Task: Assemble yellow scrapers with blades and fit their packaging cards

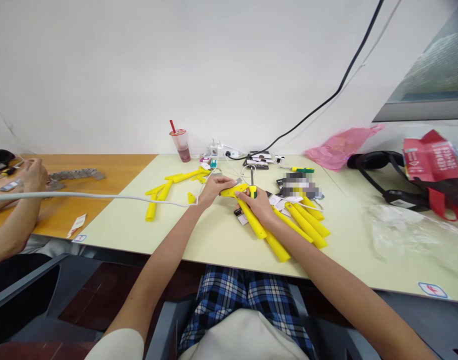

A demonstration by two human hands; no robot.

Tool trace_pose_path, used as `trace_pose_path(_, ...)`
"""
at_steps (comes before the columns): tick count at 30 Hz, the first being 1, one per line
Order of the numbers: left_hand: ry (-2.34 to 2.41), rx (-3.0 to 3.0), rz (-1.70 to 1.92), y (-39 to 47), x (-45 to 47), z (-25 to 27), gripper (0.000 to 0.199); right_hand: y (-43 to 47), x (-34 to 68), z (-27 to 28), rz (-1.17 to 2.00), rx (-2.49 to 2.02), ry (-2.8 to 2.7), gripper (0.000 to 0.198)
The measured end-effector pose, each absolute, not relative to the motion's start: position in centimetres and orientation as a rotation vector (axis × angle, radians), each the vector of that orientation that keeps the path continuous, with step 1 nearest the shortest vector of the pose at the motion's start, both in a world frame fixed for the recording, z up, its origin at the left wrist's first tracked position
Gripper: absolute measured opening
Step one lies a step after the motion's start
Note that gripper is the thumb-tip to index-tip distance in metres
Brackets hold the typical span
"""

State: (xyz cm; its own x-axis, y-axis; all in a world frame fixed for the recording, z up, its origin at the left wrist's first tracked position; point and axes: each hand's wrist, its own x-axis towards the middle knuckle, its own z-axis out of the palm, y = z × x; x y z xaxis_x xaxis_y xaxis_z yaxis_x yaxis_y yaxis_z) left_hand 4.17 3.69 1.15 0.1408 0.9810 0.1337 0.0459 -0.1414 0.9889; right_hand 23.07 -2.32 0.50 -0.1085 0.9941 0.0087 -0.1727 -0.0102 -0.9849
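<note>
Over the table's front middle, my left hand (215, 190) is closed on the wide head of a yellow plastic handle (253, 220). A thin grey flat edge shows beside the fingers. My right hand (259, 206) is closed round a screwdriver (253, 191) with a yellow-and-green grip, its shaft pointing away from me. That hand also touches the yellow handle, whose tube slants down to the right below it. Several loose yellow handles (306, 222) lie to the right, partly under my right forearm. More yellow pieces (162, 199) lie on the left.
A drink cup (183, 150) with a red straw stands near the wall. Behind my hands are a power strip (229, 151) and cables. A second screwdriver (303, 170), a pink bag (339, 148), and a black headset (390, 175) lie right. Another person's hands (34, 175) are left.
</note>
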Motion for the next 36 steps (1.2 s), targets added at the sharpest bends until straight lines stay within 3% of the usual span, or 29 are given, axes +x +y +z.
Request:
trace_pose_path(22, 0.913, 1.445, 1.072, 3.15, 4.82, 0.89, 0.041, -2.13, 22.98, 0.14, 1.357, -1.023, -1.162, 0.054)
trace_pose_path(29, 0.896, 1.398, 1.115, 3.13, 5.09, 0.95, 0.054, -2.08, 22.87, 0.16, 1.273, -0.965, -1.080, 0.058)
trace_pose_path(36, 0.787, 1.326, 1.274, 2.93, 5.14, 1.13, 0.036, -2.07, 23.00, 0.55, 1.208, -0.872, -0.995, 0.063)
